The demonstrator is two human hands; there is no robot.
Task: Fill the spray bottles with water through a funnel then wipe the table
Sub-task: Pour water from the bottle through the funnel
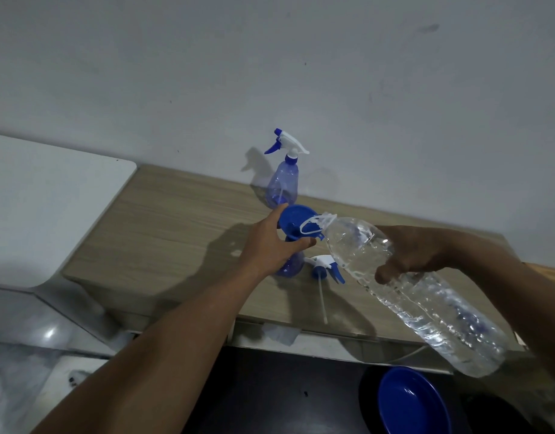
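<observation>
**Pour alignment: water bottle mouth vs. funnel**

Set-up: the open spray bottle (289, 268) stands upright on the table (176, 233), almost straight ahead of me. The blue funnel (296, 214) is seated in its neck.

Left hand (270, 245): fingers and thumb are curled round the neck just under the funnel, bracing both. This is the nearer hand to the target and is in contact with it.

Right hand (417, 252): wrapped over the upper body of the clear water bottle (426, 308), thumb underneath.

Key relation: the water bottle's long axis runs on a diagonal, with the base low and to my right, close to me. Its mouth is up and to the left, at the funnel's right rim. The mouth seems to overlap the rim, but I cannot tell whether it sits squarely over the bowl or whether water is running.

Judgement: the base must lift, with the mouth pivoting over the funnel's centre. If the mouth strays right, water lands on the table.

Other items:
- The removed spray head (324, 265) lies just right of the spray bottle, its dip tube pointing toward me.
- The second spray bottle (281, 186), head on, stands behind by the wall.

Wiping is not yet begun.
</observation>
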